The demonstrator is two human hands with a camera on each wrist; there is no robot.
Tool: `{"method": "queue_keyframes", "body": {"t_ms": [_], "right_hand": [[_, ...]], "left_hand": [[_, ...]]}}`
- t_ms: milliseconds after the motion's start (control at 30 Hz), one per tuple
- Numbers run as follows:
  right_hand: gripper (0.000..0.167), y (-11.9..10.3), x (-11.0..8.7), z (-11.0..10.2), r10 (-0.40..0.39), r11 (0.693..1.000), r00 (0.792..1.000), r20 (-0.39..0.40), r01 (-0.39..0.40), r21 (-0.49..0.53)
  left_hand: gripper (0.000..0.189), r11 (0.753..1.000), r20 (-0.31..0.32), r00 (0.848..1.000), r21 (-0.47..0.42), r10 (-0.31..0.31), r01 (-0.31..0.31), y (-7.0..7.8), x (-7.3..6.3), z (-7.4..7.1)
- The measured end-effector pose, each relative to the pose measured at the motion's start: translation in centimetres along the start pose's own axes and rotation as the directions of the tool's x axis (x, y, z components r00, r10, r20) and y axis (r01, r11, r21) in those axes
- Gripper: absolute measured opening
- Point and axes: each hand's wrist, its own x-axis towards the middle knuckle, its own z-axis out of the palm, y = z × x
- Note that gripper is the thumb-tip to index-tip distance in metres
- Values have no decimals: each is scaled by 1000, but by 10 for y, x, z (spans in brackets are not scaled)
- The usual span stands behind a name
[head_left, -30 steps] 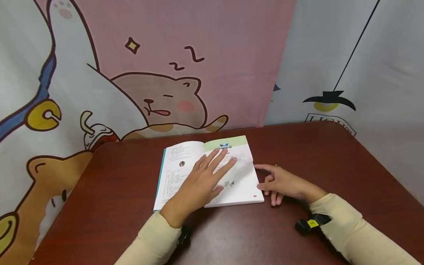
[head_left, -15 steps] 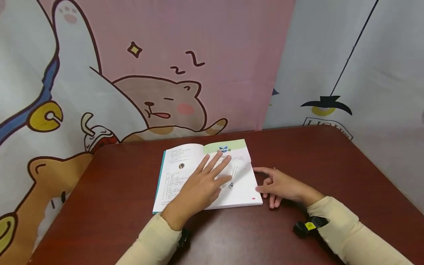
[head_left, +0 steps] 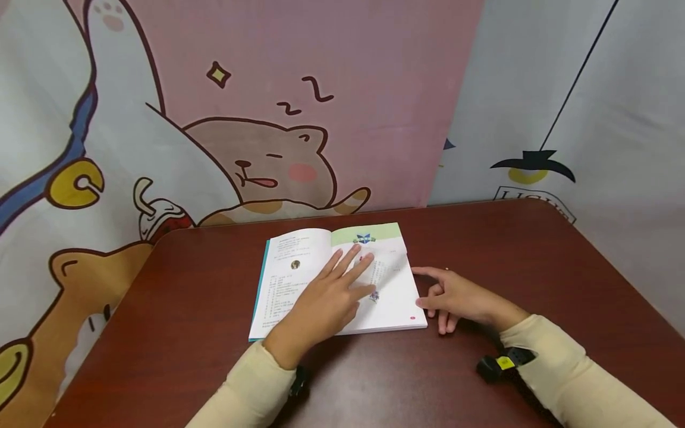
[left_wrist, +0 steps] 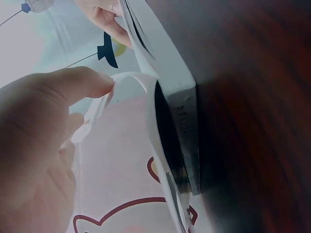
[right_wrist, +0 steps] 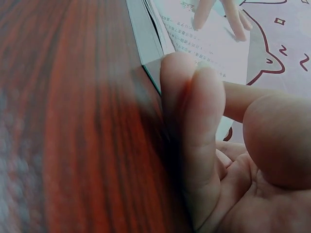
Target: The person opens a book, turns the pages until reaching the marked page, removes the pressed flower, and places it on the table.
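An open book (head_left: 393, 303) with white printed pages and a teal cover edge lies on the table. Across its right page rests my left hand (head_left: 326, 297), fingers spread. The left wrist view shows the thumb of that hand (left_wrist: 39, 121) by a page (left_wrist: 136, 76) that arches up off the thick stack below. At the book's right edge is my right hand (head_left: 460, 297), its index finger and thumb reaching to the edge. Its other fingers bend loosely toward the tabletop, with nothing visible held in them in the right wrist view (right_wrist: 209, 131).
The dark red-brown wooden table (head_left: 187, 297) extends around the book on all sides. Behind it hangs a cloth backdrop (head_left: 396, 107) with cartoon animals. A black wrist device (head_left: 492, 367) with a yellow tag sits at the right sleeve.
My left hand has shifted slightly left across the right page, and its index finger now points more to the right. The right hand stays at the book's edge.
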Motion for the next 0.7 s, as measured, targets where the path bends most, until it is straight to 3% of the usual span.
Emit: {"method": "queue_keyframes", "body": {"t_ms": [333, 500, 700], "right_hand": [[81, -1, 0, 0, 0, 1000, 1000, -1, 0, 13], [81, -1, 0, 1, 2, 1000, 1000, 6, -2, 15], [82, -1, 0, 0, 4, 1000, 1000, 3, -4, 13]], "left_hand": [[50, 995, 8, 997, 55, -82, 82, 0, -2, 3], [50, 990, 40, 990, 38, -139, 137, 0, -4, 1], [52, 997, 41, 997, 2, -73, 73, -1, -3, 2]]}}
